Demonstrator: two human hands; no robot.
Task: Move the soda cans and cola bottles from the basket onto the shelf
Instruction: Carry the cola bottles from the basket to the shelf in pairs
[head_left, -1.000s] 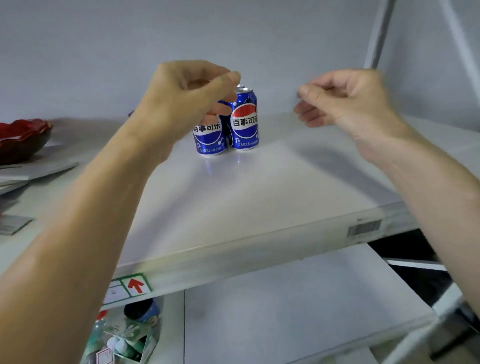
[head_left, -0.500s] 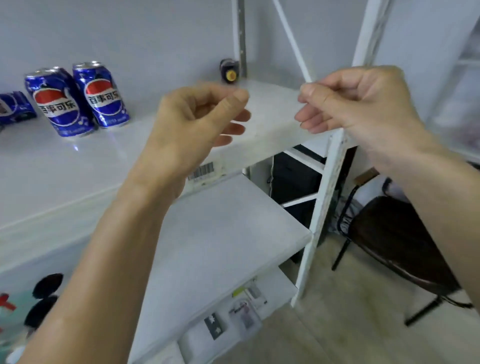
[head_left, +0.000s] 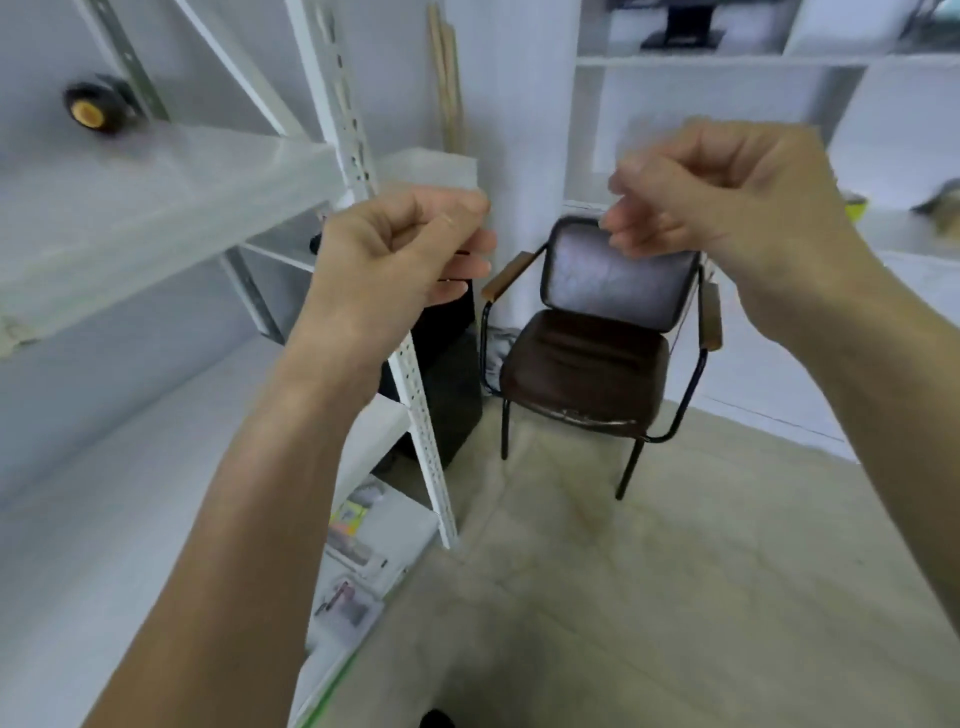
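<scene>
Your left hand (head_left: 400, 260) and right hand (head_left: 722, 208) hang loosely curled and hold nothing, raised beside the shelf (head_left: 156, 208), probably because you are turning toward the basket for more; no cans, bottles or basket are in view.

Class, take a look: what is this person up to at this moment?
Nothing is being held. The left hand and right hand hang loosely curled and empty, raised in front of a dark chair. The white shelf lies off to the left; neither cans nor basket are in view, so the person seems between trips.
</scene>
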